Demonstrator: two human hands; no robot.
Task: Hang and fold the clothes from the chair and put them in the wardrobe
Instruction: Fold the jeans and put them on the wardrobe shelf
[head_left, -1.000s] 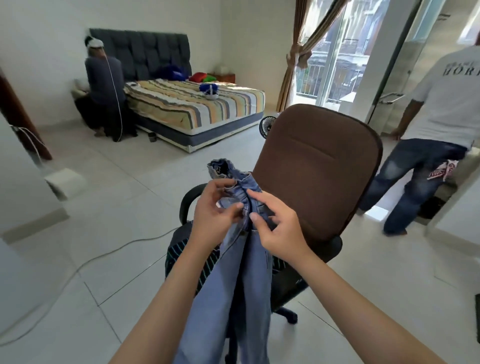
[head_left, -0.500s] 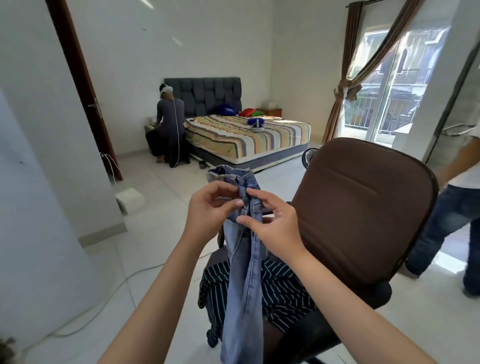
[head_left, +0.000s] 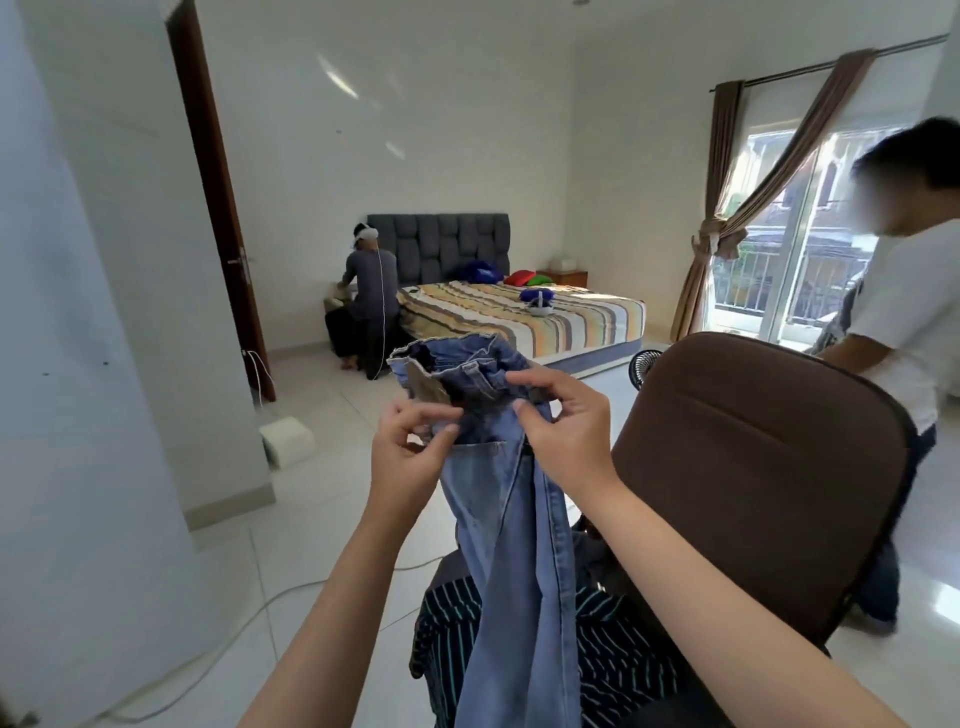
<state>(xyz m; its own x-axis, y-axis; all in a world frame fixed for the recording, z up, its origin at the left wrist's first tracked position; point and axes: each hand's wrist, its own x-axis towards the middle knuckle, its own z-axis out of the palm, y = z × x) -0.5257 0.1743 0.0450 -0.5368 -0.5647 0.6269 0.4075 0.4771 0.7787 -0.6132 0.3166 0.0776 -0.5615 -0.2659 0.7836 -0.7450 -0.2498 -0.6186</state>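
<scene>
A pair of light blue jeans (head_left: 514, 545) hangs from both my hands in front of the brown office chair (head_left: 753, 467). My left hand (head_left: 410, 457) pinches the waistband at its left side. My right hand (head_left: 566, 431) grips the bunched waistband at its right side. The legs hang straight down over the chair's seat. A dark garment with thin light stripes (head_left: 613, 654) lies on the seat beneath them. The wardrobe is out of view.
A white wall corner (head_left: 130, 415) stands close at my left, with a cable (head_left: 249, 618) across the tiled floor. A person (head_left: 904, 364) in a white shirt stands right of the chair. A striped bed (head_left: 524, 317) and another person (head_left: 369, 296) are at the back.
My view has lifted and swung, so the chair now sits lower right. My hands have drawn slightly apart on the waistband, which has opened out. The person at the right has come closer.
</scene>
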